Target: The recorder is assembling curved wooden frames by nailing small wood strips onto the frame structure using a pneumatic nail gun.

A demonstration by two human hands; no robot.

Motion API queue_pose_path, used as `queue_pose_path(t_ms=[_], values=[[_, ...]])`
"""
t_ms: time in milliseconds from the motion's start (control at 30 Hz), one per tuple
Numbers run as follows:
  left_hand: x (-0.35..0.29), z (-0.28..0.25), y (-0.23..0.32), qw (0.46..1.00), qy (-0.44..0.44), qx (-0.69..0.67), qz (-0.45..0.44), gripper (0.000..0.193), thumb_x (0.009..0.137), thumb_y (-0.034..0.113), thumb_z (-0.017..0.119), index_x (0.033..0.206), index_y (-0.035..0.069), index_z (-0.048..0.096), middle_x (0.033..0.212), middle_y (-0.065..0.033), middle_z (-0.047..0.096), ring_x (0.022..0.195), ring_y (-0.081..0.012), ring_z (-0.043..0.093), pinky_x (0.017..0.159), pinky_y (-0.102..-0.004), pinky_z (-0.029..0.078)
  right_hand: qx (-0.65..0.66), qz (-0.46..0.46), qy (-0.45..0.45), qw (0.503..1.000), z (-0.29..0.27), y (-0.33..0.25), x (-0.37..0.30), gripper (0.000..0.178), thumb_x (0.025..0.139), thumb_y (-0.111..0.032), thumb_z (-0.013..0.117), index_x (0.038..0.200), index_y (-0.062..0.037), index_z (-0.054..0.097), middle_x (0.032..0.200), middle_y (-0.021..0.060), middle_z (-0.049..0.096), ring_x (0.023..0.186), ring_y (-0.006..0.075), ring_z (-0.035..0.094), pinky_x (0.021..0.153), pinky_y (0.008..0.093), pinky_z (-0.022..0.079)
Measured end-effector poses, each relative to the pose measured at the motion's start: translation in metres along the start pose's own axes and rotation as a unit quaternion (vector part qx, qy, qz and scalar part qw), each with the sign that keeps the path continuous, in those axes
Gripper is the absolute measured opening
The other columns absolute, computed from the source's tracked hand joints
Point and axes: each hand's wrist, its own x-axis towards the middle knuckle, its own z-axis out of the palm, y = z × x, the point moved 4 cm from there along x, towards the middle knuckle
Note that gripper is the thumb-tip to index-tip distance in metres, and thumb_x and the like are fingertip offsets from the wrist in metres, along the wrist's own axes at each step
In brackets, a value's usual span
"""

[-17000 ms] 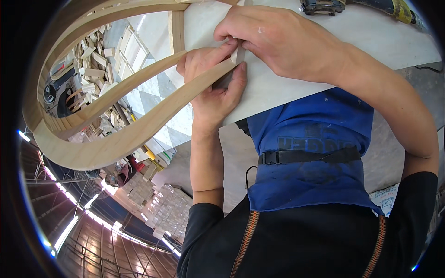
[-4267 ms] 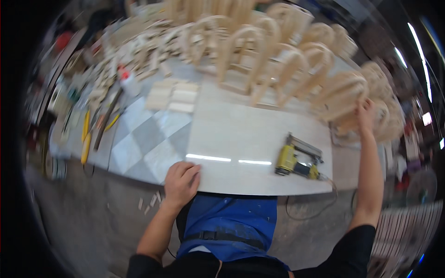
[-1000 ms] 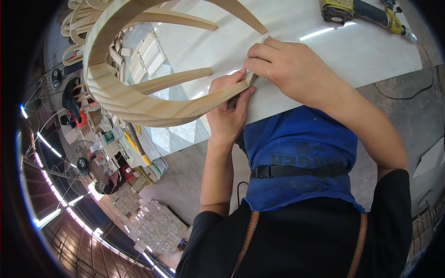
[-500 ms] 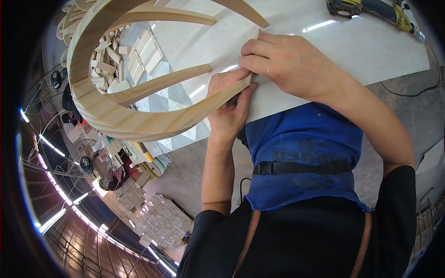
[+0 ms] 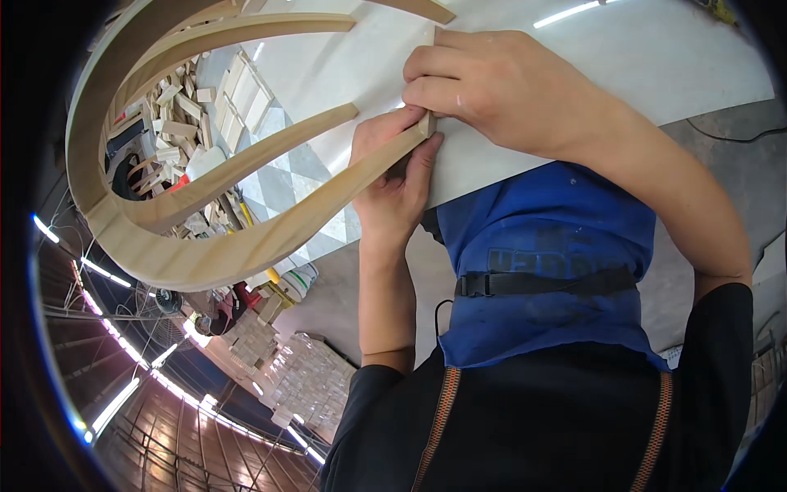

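A large curved frame of pale wood [image 5: 176, 258] bows round on the left, its arms reaching toward the middle of the view. My left hand [image 5: 392, 160] is closed round the end of the frame's nearest arm, thumb on the near side and fingers behind. Against that same end lies a narrow wooden strip [image 5: 427, 123], partly covered by fingers. Its upper tip shows above my right hand [image 5: 504, 90], whose bent fingers are closed over the strip. The two hands touch or nearly touch at the joint. Both are above a pale worktable [image 5: 484, 176].
A yellow and black power tool [image 5: 721, 10] is cut off at the far right corner. Beyond the frame lie a heap of wood offcuts [image 5: 176, 111] and flat wooden boards [image 5: 246, 94]. A cable [image 5: 738, 139] runs along the floor at right. Wrapped stacks [image 5: 307, 381] stand lower left.
The frame, both hands and the table have shifted left in the view, and the power tool has mostly slid out at the top right. Both hands keep their hold.
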Motion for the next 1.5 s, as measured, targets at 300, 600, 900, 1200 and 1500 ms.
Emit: queue_pose_path(t_ms=[300, 600, 900, 1200, 1500], values=[[0.01, -0.001, 0.002, 0.998, -0.013, 0.043, 0.033, 0.041, 0.09, -0.006, 0.085, 0.129, 0.004, 0.079, 0.114, -0.0106, 0.077, 0.099, -0.024, 0.068, 0.087, -0.0339, 0.056, -0.009, -0.001, 0.004, 1.0, -0.002, 0.0, 0.005, 0.01, 0.093, -0.01, 0.073, 0.103, -0.0098, 0.073, 0.113, -0.0003, 0.07, 0.095, 0.0208, 0.067, 0.081, 0.0349, 0.057], [0.006, -0.007, -0.002, 0.998, -0.023, 0.028, 0.06, 0.037, 0.09, -0.005, 0.086, 0.126, 0.005, 0.08, 0.109, -0.0079, 0.078, 0.098, -0.0244, 0.068, 0.088, -0.0358, 0.056, 0.015, 0.006, -0.004, 1.0, -0.004, -0.003, 0.006, 0.007, 0.093, -0.009, 0.073, 0.1, -0.0098, 0.072, 0.11, -0.0006, 0.07, 0.094, 0.0213, 0.067, 0.081, 0.0353, 0.057], [0.0, -0.007, 0.004, 0.998, 0.001, 0.02, 0.055, 0.039, 0.091, -0.004, 0.086, 0.128, 0.005, 0.079, 0.114, -0.009, 0.078, 0.1, -0.0252, 0.069, 0.09, -0.0365, 0.058, 0.007, 0.009, -0.023, 1.0, -0.009, -0.011, 0.009, 0.007, 0.095, -0.01, 0.07, 0.099, -0.0135, 0.075, 0.11, -0.0007, 0.071, 0.101, 0.0224, 0.07, 0.087, 0.0344, 0.061], [-0.008, -0.018, 0.015, 1.0, 0.009, 0.009, 0.025, 0.039, 0.092, -0.004, 0.086, 0.129, 0.006, 0.077, 0.12, -0.0104, 0.076, 0.102, -0.0262, 0.07, 0.089, -0.0363, 0.058, 0.013, 0.007, -0.033, 0.999, -0.015, -0.028, 0.016, 0.009, 0.094, -0.008, 0.07, 0.101, -0.0125, 0.073, 0.109, 0.0005, 0.071, 0.1, 0.0229, 0.069, 0.086, 0.0354, 0.061], [-0.016, -0.035, 0.021, 0.999, 0.013, 0.025, 0.032, 0.038, 0.094, -0.005, 0.084, 0.13, 0.004, 0.075, 0.125, -0.0115, 0.074, 0.106, -0.0257, 0.07, 0.09, -0.0359, 0.059, 0.011, -0.008, -0.014, 1.0, -0.02, -0.04, 0.023, 0.011, 0.092, -0.008, 0.074, 0.103, -0.0106, 0.072, 0.113, 0.0005, 0.071, 0.096, 0.0226, 0.068, 0.082, 0.0361, 0.059]])
